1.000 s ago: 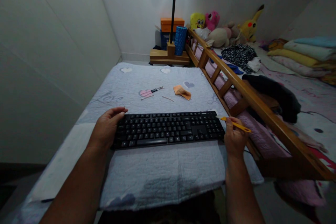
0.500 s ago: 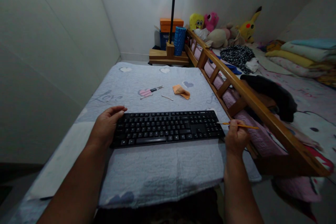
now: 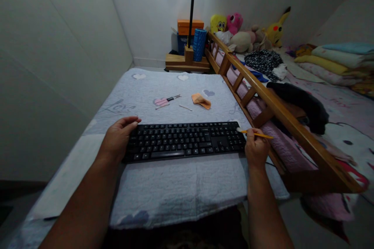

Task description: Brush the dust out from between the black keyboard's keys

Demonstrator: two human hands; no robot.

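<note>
While gripping the left end of a black keyboard [image 3: 172,142] with the left hand [image 3: 117,140], pinched a yellow-handled brush [image 3: 261,135] in the right hand [image 3: 257,148]. Had the keyboard lying on a pale blue cover [image 3: 175,183], 3 o'clock from the left hand, 9 o'clock from the right. Pointed the brush tip toward roughly 10 o'clock, by the number pad's top corner. Couldn't tell about actual contact, tbh. Also had an orange cloth [image 3: 201,101] past the keyboard, around 1 o'clock.

The keyboard [image 3: 187,139] looks matt plastic, the brush handle [image 3: 264,135] smooth plastic, the quilt [image 3: 175,186] crinkled cloth; the rail [image 3: 264,90] at right is glossy wood.
</note>
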